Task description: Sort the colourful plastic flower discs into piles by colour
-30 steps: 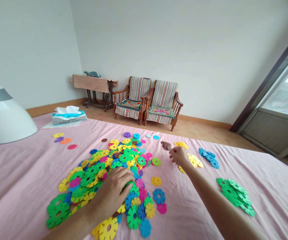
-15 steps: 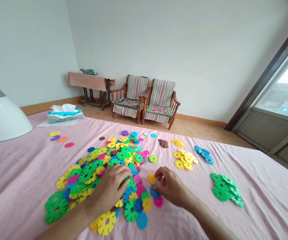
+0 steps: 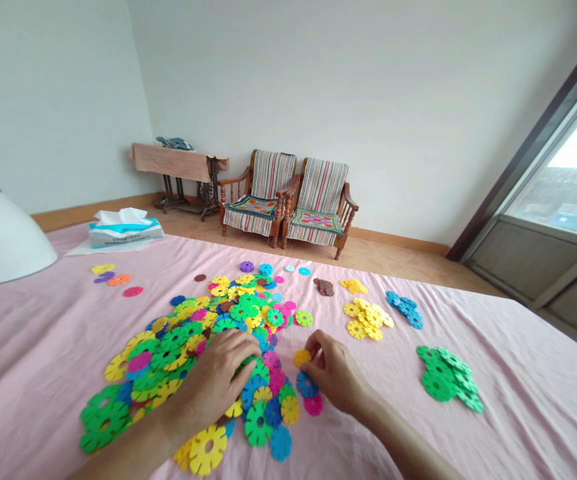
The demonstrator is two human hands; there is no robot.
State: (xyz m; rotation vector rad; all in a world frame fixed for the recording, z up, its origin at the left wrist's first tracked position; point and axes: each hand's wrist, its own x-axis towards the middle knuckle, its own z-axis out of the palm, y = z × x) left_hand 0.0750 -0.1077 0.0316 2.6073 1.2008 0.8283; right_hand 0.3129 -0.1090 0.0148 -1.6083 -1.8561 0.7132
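Note:
A large mixed pile of notched plastic discs (image 3: 175, 339) in many colours spreads over the pink cloth. My left hand (image 3: 225, 373) rests on the pile's right part, its fingers curled over a green disc; whether it grips the disc is hidden. Right of the pile, my right hand (image 3: 332, 367) has its thumb and index finger at a small yellow disc (image 3: 301, 358). A blue disc (image 3: 307, 385) lies just below those fingertips, with a pink disc (image 3: 313, 405) under it.
Sorted groups of yellow (image 3: 368, 319), blue (image 3: 405, 309), brown (image 3: 324, 287) and green discs (image 3: 449, 378) lie to the right. A tissue box (image 3: 125, 232) and a white rounded object (image 3: 5, 233) stand at the left. Two chairs are beyond the cloth.
The right thumb has moved up from the blue disc to the yellow one, closing toward the index finger. The whole view has shifted slightly; my left hand stays on the pile.

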